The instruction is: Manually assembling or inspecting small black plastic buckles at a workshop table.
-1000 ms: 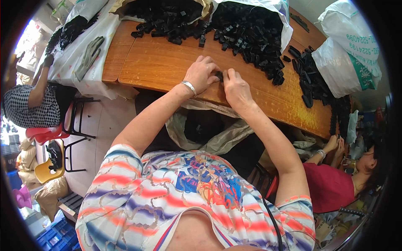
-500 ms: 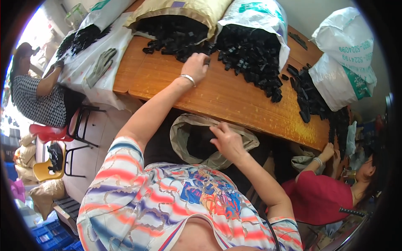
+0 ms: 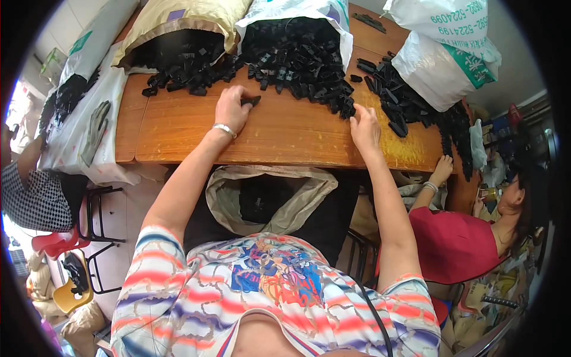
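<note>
Table (image 3: 178, 128) of brown wood is seen under everything; big sacks are laid on its far side — a tan sack (image 3: 178, 24) and a white sack (image 3: 297, 24) — and black plastic pieces (image 3: 297, 65) are spilled out of both; an open bag (image 3: 267, 199) is hung below the near edge; the left hand (image 3: 232, 110) is closed on one small black piece (image 3: 251, 101); the right hand (image 3: 364, 126) is laid by the pile's edge — well apart from the left, and its grip cannot be told.
</note>
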